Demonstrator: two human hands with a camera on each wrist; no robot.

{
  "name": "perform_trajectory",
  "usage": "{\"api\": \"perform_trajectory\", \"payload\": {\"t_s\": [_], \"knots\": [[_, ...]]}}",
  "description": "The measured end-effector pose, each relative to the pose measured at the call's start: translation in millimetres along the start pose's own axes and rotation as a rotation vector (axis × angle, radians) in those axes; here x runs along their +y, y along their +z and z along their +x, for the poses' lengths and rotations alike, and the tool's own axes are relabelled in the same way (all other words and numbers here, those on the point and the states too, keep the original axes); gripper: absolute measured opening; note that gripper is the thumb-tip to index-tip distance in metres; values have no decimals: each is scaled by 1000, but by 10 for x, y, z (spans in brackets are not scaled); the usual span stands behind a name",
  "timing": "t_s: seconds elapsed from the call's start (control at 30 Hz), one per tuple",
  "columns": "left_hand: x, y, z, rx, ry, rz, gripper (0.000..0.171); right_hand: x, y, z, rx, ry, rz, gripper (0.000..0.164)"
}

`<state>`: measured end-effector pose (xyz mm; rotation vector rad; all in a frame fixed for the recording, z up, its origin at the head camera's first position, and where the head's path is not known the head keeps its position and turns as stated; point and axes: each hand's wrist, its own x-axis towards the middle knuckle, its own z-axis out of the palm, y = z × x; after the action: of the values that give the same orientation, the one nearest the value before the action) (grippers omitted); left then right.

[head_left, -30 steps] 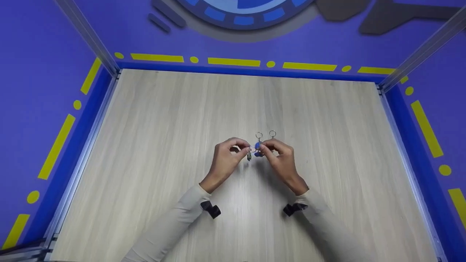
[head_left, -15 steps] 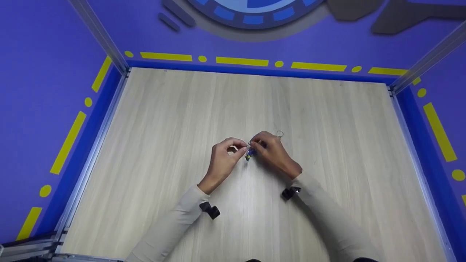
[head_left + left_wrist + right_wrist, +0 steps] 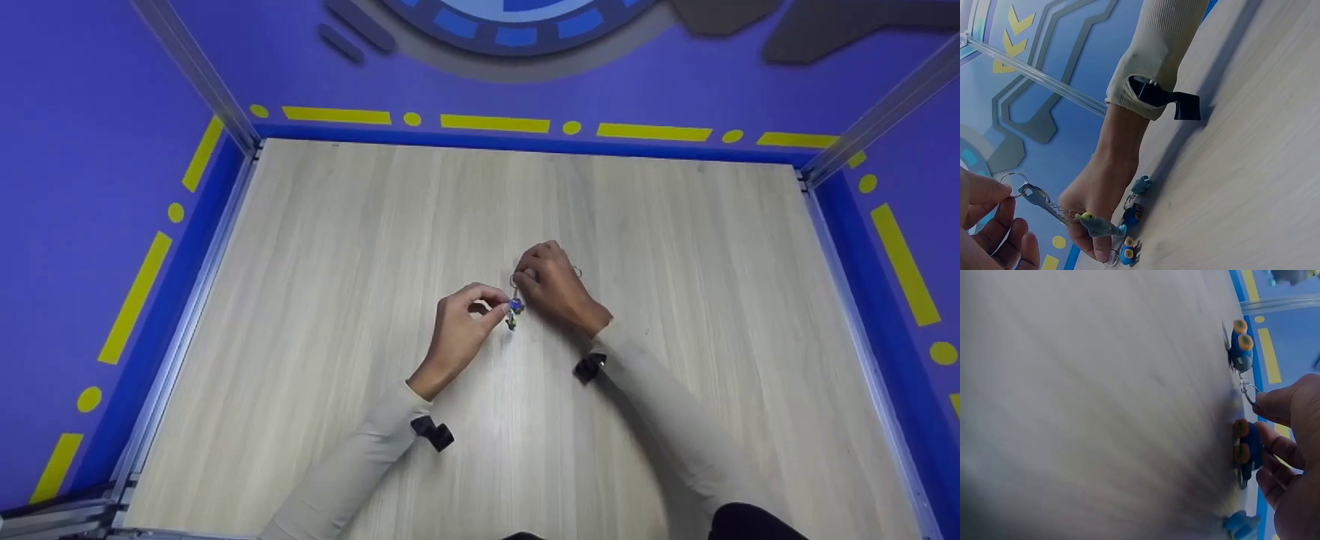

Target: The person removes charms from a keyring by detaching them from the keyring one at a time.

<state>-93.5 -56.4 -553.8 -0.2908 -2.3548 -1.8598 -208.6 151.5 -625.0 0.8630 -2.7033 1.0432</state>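
Note:
In the head view my left hand (image 3: 466, 321) is near the middle of the table. It pinches a key ring (image 3: 1013, 180) between thumb and forefinger; from the ring hang a key (image 3: 1037, 197) and a grey figurine (image 3: 1096, 225) with a yellow-green head. Just beyond it and to the right, my right hand (image 3: 555, 285) pinches the ring (image 3: 1248, 391) of another keychain. That one carries a blue figurine (image 3: 1243, 349) with two orange discs, low over the table. A similar blue figurine (image 3: 1249, 447) lies beneath the right hand's fingers.
A light-blue figurine (image 3: 1241, 526) lies on the pale wooden table (image 3: 360, 247) beside the right hand. One metal ring (image 3: 577, 271) shows past that hand's right side. Blue panels (image 3: 90, 150) with yellow marks stand around the table's left, right and far edges.
My right hand has moved left and then farther from me, bringing the blue figurine's ring with it. My left hand has stayed almost in place, its fingers still pinching.

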Motion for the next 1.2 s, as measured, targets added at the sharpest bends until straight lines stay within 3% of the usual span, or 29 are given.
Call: {"api": "perform_trajectory", "payload": {"t_s": [0.17, 0.33, 0.7, 1.2], "knots": [[-21, 25, 8, -1, 5, -1, 5, 46, -23, 17, -7, 24, -23, 5], [-35, 54, 17, 2, 4, -8, 5, 0, -90, -41, 3, 31, 39, 7], [-21, 101, 33, -30, -1, -31, 8, -225, -378, -448, 25, -16, 222, 9], [16, 227, 51, -79, 15, -57, 4, -539, -578, -869, 56, -7, 346, 23]]}}
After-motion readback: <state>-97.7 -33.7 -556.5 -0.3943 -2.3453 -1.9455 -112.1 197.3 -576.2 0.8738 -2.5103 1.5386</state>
